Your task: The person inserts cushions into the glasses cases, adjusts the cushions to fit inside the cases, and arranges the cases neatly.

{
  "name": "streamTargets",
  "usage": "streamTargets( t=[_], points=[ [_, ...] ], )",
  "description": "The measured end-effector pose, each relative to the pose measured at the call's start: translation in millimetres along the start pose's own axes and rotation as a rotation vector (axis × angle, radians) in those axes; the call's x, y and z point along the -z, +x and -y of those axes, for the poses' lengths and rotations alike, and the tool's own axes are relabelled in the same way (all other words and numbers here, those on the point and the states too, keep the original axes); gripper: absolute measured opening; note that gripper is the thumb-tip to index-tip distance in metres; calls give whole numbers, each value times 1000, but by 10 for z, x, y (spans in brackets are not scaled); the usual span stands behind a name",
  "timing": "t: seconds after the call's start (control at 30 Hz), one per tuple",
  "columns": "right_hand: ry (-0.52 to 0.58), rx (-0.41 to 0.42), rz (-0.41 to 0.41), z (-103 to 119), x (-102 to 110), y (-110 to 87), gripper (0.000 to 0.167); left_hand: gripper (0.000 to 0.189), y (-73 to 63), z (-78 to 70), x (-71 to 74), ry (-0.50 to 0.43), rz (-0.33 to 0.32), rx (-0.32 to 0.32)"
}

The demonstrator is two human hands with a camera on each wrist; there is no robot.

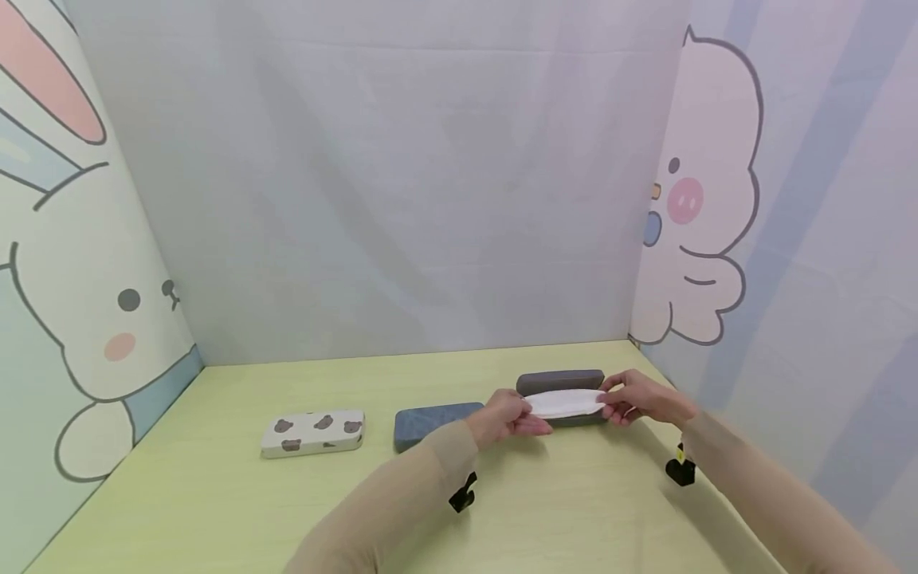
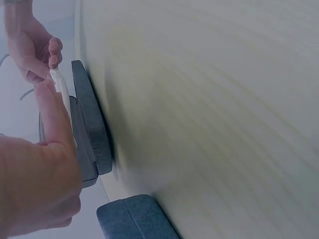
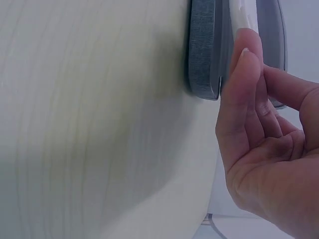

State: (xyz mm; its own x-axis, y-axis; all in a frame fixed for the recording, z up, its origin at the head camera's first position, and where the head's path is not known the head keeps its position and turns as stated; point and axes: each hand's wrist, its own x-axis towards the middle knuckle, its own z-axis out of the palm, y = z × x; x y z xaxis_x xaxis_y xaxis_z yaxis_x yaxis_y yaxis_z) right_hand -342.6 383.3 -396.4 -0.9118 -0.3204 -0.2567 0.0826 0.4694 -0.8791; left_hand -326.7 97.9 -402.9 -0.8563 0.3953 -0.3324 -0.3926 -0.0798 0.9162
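A dark grey, hard glasses case (image 1: pixel 561 382) stands open toward the right of the table, its lid raised at the back. Stretched between both hands over the case is a folded white cloth (image 1: pixel 562 402). My left hand (image 1: pixel 508 416) pinches the cloth's left end, and my right hand (image 1: pixel 641 399) pinches its right end between thumb and fingers. From the right wrist, the cloth (image 3: pixel 243 14) is seen at the case's (image 3: pixel 202 55) opening, above the near wall. Whether anything lies inside the case under the cloth is hidden.
A blue closed glasses case (image 1: pixel 430 422) lies left of the open one, partly behind my left forearm. Farther left lies a white case with brown bear prints (image 1: pixel 313 433). The pale yellow table (image 1: pixel 215 510) meets a grey backdrop (image 1: pixel 402 199) and printed side panels.
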Motion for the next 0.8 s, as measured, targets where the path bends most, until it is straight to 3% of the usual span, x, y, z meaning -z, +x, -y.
streamTargets(
  t=[0.2,0.5,0.8],
  points=[
    [-30,-15,-54,-44,-49,50,27,52,79,9,-45,16,-44,2],
    [-94,1,-118,-65,-113,87,25,44,145,55,-99,139,-104,-20],
    [-237,30,-197,-110,-142,155,19,37,161,95,-89,172,-131,-13]
  ],
)
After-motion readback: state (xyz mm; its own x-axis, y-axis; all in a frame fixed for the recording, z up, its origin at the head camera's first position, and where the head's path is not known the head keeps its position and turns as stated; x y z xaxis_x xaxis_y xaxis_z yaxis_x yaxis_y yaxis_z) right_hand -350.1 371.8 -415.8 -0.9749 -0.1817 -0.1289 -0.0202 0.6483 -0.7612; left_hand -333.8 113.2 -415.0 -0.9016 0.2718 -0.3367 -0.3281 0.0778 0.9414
